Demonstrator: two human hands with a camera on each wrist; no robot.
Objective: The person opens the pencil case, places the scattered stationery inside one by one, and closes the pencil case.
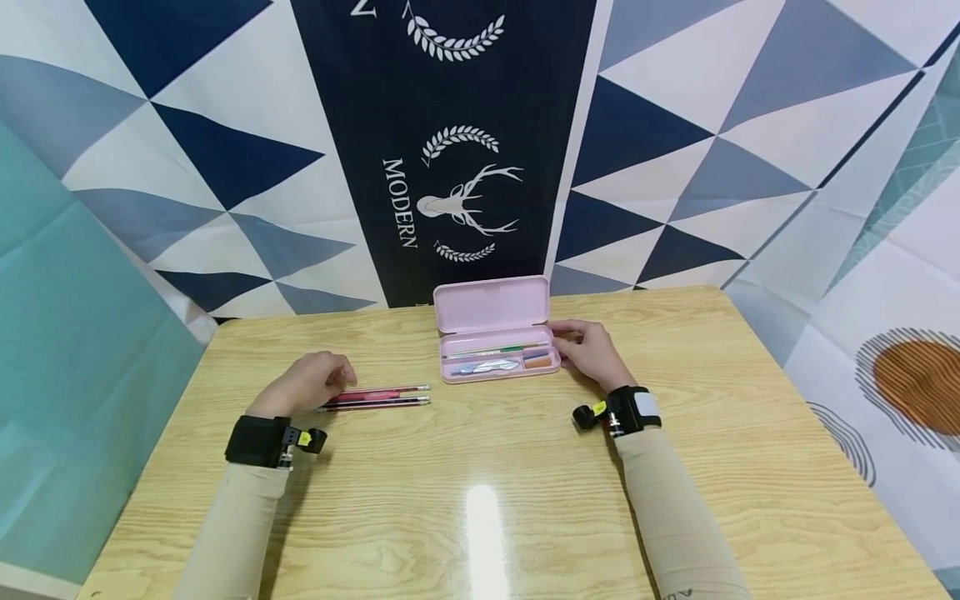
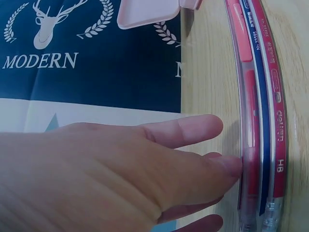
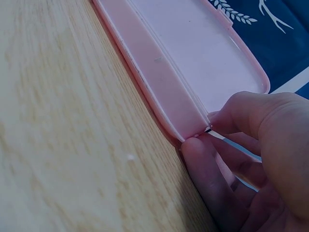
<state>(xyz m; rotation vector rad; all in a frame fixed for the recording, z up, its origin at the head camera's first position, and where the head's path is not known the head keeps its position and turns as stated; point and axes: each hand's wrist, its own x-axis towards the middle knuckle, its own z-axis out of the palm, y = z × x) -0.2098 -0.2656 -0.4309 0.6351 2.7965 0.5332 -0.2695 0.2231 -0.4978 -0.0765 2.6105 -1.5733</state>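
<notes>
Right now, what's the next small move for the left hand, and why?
Probably curl the left hand around the pink pen: a fingertip is right at its side, but the fingers aren't round it yet. The right hand holds the open pink case by its end, which may steady it.

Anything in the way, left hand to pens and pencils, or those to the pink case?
Nothing visible. The left hand is right beside the pens and pencils, and only bare tabletop shows between them and the pink case. Its lid is open; the right hand grips the right end, off that path.
</notes>
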